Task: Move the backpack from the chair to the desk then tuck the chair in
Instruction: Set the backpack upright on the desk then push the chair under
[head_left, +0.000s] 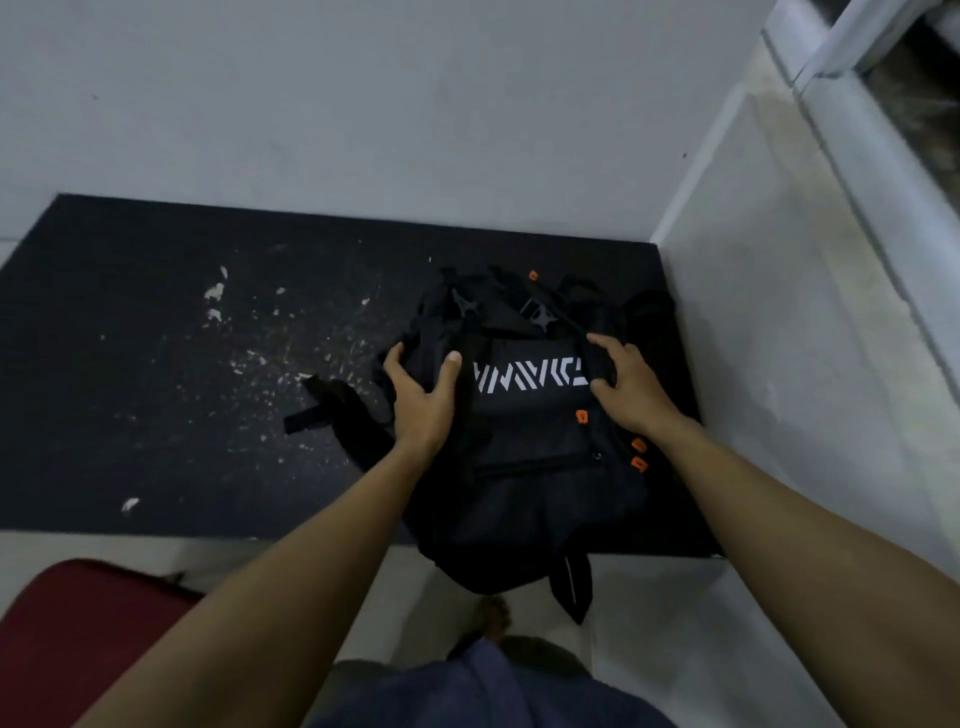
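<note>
White walls corner a dark desk (156, 364) where the backpack (530, 457) lies lengthwise toward the person, both hands' fingers clamped on its far end, left hand (423, 395) and right hand (626, 382) level.

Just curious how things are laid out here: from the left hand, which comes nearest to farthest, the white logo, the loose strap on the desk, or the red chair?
1. White logo: just right of the left hand, on the backpack.
2. Loose strap: to its left, on the desk.
3. Red chair: bottom-left corner, farthest.
</note>
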